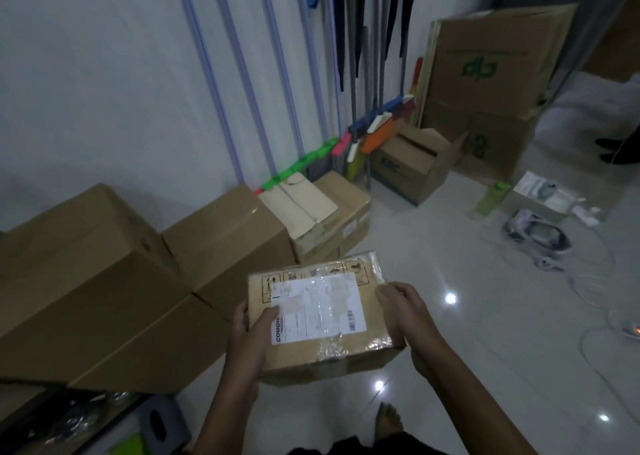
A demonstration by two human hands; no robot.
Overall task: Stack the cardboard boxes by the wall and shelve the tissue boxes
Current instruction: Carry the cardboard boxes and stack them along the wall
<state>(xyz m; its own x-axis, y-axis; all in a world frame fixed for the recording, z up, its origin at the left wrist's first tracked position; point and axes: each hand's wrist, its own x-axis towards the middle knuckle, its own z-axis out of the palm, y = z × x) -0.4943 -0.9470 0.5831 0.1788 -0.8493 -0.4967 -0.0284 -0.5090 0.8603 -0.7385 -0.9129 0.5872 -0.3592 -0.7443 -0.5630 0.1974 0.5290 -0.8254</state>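
Note:
I hold a small taped cardboard parcel (322, 319) with a white shipping label above the floor, in front of me. My left hand (251, 323) grips its left edge with the thumb on the label. My right hand (403, 311) grips its right edge. Along the wall to the left stands a row of cardboard boxes: a large one (79, 264), a medium one (228, 236), and a smaller pale one (311, 212). A grey tissue box (162, 420) lies at the bottom left.
Mop and broom handles (353, 73) lean on the wall. More cardboard boxes (485, 84) stand at the back right, with an open one (412, 163). Cables and a white device (533, 236) lie on the glossy tiled floor. A person's dark shoes (609, 149) show at far right.

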